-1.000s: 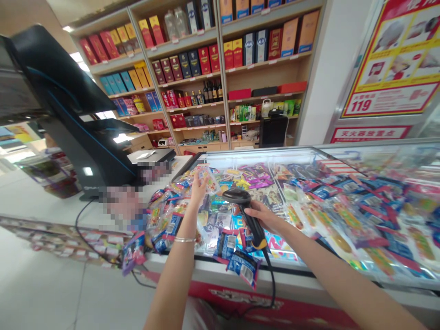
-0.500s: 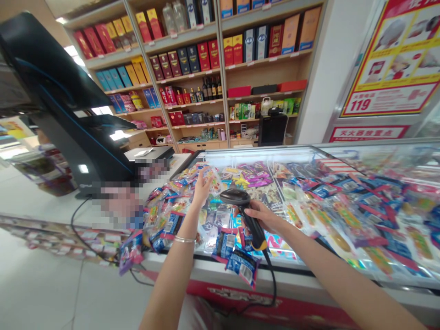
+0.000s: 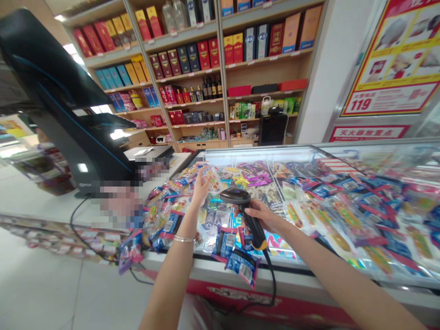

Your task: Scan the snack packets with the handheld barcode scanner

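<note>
My left hand [image 3: 202,188] grips a clear snack packet [image 3: 215,181] between thumb and fingers, above the display freezer [image 3: 295,282]. My right hand [image 3: 264,215] is wrapped around the handle of a corded barcode scanner [image 3: 255,229]; its head points left, near the packet with a gap between.

Obstructions: a heap of wrapped snacks [image 3: 165,220] lies on the left of the glass top, beneath and beside my left forearm. Blue snack packets [image 3: 243,266] lie below the scanner, at the freezer's front edge. A larger spread of packets [image 3: 343,215] covers the right side. The scanner cable [image 3: 273,279] drops over the front edge. A point-of-sale terminal [image 3: 99,142] stands on the left counter [image 3: 30,201].

Clearance: open air extends above the packets toward the freezer's far edge, with wooden shelving [image 3: 268,75] beyond.
</note>
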Available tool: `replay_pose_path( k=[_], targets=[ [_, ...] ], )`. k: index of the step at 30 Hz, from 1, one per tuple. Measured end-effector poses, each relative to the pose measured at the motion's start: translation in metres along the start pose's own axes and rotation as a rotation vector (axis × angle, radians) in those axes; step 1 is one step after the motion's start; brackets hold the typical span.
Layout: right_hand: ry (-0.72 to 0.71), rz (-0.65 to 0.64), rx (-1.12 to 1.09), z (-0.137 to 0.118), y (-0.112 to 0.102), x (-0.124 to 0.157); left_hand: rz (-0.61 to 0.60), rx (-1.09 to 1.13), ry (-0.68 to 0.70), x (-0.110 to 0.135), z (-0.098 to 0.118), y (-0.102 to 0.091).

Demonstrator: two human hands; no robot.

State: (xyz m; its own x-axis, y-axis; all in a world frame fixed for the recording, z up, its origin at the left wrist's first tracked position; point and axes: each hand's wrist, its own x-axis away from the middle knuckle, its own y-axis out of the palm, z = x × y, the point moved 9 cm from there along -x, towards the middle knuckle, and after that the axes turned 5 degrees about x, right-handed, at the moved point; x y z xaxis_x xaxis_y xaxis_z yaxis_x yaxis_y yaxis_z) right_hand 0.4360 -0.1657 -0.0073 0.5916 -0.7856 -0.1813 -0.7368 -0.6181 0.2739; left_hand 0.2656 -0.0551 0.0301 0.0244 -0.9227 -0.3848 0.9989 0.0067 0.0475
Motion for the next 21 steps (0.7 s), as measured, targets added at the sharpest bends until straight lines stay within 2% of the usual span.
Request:
replay_pose_path(
  k=[8,13,17,21],
  targets=[
    [0.018,0.005,-0.020,0.002,-0.001,0.000,-0.001,0.005,-0.007,-0.001,-0.001,0.000],
    [0.036,0.068,-0.066,0.001,-0.007,-0.001,-0.006,-0.082,0.066,-0.003,0.000,-0.001],
    [-0.077,0.186,-0.131,-0.027,-0.020,-0.003,0.022,-0.071,0.056,-0.008,-0.001,-0.004],
    [-0.138,0.273,-0.140,-0.068,-0.037,0.005,0.006,-0.152,0.070,-0.014,0.026,0.005]
  ],
)
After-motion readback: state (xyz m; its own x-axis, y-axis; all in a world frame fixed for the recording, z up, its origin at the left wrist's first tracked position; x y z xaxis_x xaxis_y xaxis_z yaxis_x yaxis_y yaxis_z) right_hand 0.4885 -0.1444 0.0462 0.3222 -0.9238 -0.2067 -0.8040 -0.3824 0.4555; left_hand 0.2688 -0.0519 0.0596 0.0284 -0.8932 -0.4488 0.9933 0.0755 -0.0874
